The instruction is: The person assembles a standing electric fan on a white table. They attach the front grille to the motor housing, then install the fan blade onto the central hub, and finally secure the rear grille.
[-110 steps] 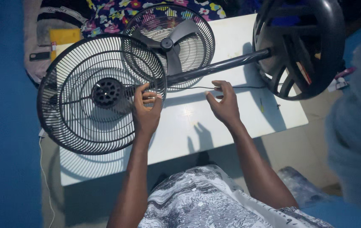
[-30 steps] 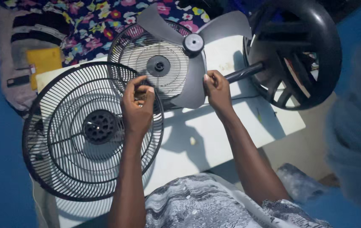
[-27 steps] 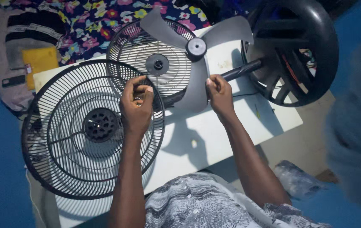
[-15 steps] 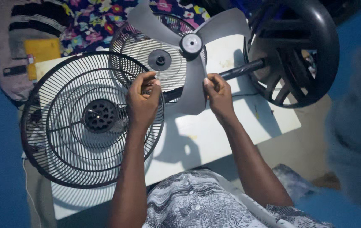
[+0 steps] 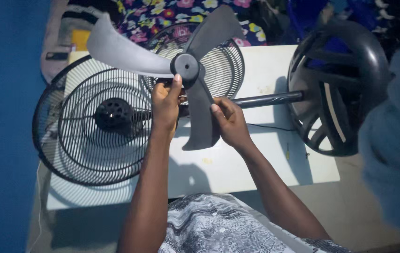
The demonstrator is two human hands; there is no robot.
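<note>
1. Head view, hands: the left hand (image 5: 166,104) grips the blade (image 5: 188,70) near its hub, fingers curled shut, thumb up against the hub. The right hand (image 5: 230,122) is closed on the lower vane, pinching its edge.
2. Head view, blade: a grey three-vane blade — held up off the desk (image 5: 256,164), above the rear grille (image 5: 218,65) and the motor end of the pole (image 5: 265,99). It looks clear of the shaft, though the shaft itself is hidden behind the hands.
3. Head view, rest: the front grille (image 5: 92,136) lies flat on the left of the desk, detached. The round base (image 5: 338,89) stands on edge at the right, joined to the pole. A thin wire (image 5: 270,127) runs along the desk.
4. Progress, as I judge it: the front grille is off and the blade is free in both hands — the rear grille sits at the motor, not taken off.
</note>
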